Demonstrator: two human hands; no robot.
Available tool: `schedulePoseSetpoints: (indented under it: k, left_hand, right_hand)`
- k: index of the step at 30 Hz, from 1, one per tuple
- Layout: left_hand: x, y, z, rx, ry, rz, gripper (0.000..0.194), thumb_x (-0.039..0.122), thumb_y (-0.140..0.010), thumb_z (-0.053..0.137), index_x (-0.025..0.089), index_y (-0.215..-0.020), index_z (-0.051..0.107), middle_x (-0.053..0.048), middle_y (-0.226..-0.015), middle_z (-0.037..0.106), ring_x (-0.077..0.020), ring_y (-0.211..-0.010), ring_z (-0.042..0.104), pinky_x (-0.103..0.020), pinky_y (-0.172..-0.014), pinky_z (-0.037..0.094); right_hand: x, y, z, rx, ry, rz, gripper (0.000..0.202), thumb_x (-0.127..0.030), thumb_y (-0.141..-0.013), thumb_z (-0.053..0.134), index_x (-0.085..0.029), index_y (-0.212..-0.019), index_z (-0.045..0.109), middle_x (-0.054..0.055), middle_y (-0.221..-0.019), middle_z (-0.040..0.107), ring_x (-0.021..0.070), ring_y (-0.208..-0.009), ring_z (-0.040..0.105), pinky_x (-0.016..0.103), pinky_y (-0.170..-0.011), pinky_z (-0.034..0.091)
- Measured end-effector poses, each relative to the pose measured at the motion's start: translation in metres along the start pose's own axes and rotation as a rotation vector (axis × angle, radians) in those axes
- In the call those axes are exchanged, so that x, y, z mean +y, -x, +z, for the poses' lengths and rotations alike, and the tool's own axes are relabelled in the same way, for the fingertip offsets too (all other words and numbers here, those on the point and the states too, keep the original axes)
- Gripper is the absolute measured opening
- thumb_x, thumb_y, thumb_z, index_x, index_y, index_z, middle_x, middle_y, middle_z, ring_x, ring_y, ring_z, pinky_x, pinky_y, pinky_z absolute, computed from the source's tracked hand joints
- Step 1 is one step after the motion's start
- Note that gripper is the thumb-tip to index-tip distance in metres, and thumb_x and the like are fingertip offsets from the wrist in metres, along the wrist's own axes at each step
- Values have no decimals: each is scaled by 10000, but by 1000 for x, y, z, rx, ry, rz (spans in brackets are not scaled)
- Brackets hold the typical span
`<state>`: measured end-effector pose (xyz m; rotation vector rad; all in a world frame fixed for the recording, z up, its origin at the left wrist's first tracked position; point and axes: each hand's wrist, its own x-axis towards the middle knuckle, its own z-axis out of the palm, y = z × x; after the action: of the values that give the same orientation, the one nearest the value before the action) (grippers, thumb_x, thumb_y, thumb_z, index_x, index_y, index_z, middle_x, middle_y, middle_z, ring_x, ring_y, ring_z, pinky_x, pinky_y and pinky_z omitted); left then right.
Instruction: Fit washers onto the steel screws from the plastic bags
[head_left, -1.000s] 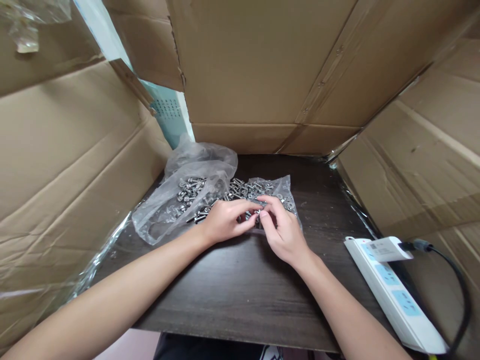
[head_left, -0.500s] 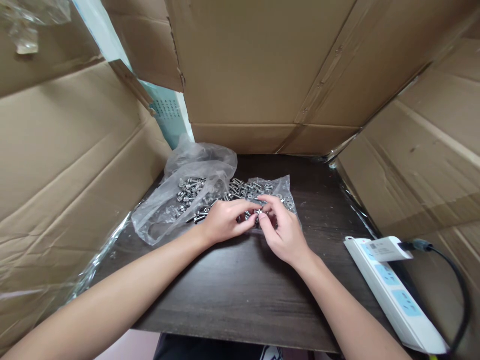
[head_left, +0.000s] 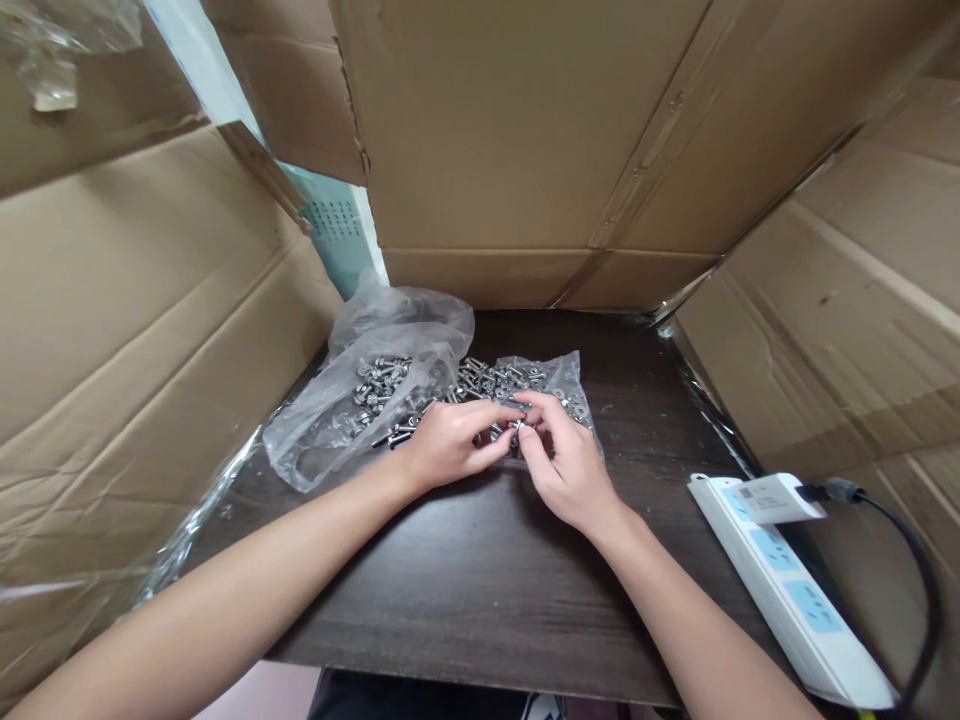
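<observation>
One small metal fastener (head_left: 517, 426): was pinched at the meeting fingertips of the left hand (head_left: 444, 440) and the right hand (head_left: 574, 475), near the close edge of the hardware pile (whether it was a bolt, a nut or both could not be told at this size).
Left grip: was kept narrow at the tips, with thumb and forefinger bowed apart behind the fastener and bolts seen through the gap.
Right grip: was closed narrowly on the same piece, with the thumb set against it and the forefinger arched above; the other fingers were partly hidden.
Bolts (head_left: 472, 376): were heaped behind the hands, some covered by a crumpled translucent plastic bag (head_left: 409, 308) on the left.
Flat washers (head_left: 578, 411): were scattered on a smaller plastic bag (head_left: 564, 371), just beyond the right hand.
Dark wood-grain tabletop (head_left: 450, 570): was enclosed by cardboard panels (head_left: 525, 130) at the back and both sides.
White power strip (head_left: 787, 600): was laid at the right, well apart from the hands, with a black cable (head_left: 928, 570) beside it.
</observation>
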<state>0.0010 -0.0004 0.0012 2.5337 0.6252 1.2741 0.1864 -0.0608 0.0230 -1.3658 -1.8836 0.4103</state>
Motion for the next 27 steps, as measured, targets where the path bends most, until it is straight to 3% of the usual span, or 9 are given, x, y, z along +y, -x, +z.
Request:
schedulePoseSetpoints:
  k: [7,13,21,27]
  left_hand:
    - [1,0,0,-11,-17,24,196,192,-970,602,169,-1116,731,-18,-888,790,-93,-639,701,-181,-610,534]
    - [0,1,2,35,-19,-11,184,207,-960,626,154,-1098,735,-14,-835,769,-92,-606,680,-189,-596,529]
    - [0,1,1,34,-7,-9,173,200,-957,629,146,-1082,736,-23,-857,779,-88,-607,685,-182,-587,522]
    - [0,2,1,18,-7,-24,186,212,-957,628,152,-1095,738,-25,-859,778,-89,-611,684,-180,-586,524]
  right_hand:
    - [0,0,0,-33,3,35,315,-261,-1036,401,-200,-1304,555,28,-854,722,189,-716,693,307,-682,509]
    - [-1,0,0,40,6,-12,305,-229,-980,494,-210,-1273,574,36,-929,704,184,-741,674,318,-707,521]
    - [0,0,1,-1,-14,-5,290,-231,-1016,448,-209,-1283,558,16,-860,701,172,-696,668,304,-680,506]
    - [0,-1,2,17,-18,-11,297,-244,-997,491,-209,-1283,563,35,-936,705,174,-720,669,303,-688,519]
